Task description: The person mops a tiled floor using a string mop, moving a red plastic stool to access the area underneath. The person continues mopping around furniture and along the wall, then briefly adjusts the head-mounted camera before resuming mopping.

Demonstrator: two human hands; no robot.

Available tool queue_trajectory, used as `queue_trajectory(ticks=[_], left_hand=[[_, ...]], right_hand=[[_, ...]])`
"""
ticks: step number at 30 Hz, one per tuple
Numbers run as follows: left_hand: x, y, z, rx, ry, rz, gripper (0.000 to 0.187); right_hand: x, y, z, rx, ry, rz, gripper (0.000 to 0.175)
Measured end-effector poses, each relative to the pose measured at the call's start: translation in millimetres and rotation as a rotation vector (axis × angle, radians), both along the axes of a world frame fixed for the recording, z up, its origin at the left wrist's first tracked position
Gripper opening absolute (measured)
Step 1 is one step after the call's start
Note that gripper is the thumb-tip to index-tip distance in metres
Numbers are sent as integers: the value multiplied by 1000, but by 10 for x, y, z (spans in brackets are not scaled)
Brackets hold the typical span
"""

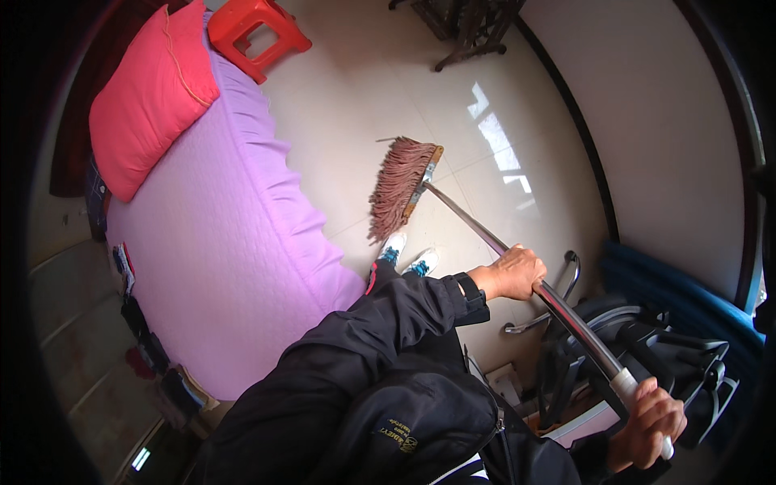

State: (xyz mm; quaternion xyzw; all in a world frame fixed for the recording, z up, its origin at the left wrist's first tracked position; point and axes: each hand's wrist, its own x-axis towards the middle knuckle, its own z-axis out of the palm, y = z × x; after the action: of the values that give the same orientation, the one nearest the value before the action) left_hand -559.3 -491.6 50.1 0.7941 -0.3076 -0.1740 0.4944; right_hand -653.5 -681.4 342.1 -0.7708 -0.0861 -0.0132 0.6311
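Observation:
A string mop with reddish-brown strands (400, 182) rests on the tiled floor, just beyond my white shoes. Its long metal handle (464, 220) runs down to the right from a clamp on the mop head. My left hand (515, 273) is closed around the middle of this handle, with a black band at the wrist. Near the handle's white end grip (624, 388), my right hand (655, 421) holds on, its fingers wrapped around the end.
On the left stands a bed with a purple ruffled cover (200, 254) and a pink pillow (154, 103). A red plastic stool (257, 36) is beyond it. Dark furniture legs (473, 42) are at the top. Black folded equipment (636, 345) lies at the lower right.

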Motion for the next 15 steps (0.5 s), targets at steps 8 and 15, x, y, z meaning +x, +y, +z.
queue_trajectory(ticks=[8,15], left_hand=[[333,105,937,-35,-125,-53,11],[621,52,1370,67,-304,-102,12]], right_hand=[[51,206,585,435,-408,88,26],[-462,-327,442,249,-554,-350,20]])
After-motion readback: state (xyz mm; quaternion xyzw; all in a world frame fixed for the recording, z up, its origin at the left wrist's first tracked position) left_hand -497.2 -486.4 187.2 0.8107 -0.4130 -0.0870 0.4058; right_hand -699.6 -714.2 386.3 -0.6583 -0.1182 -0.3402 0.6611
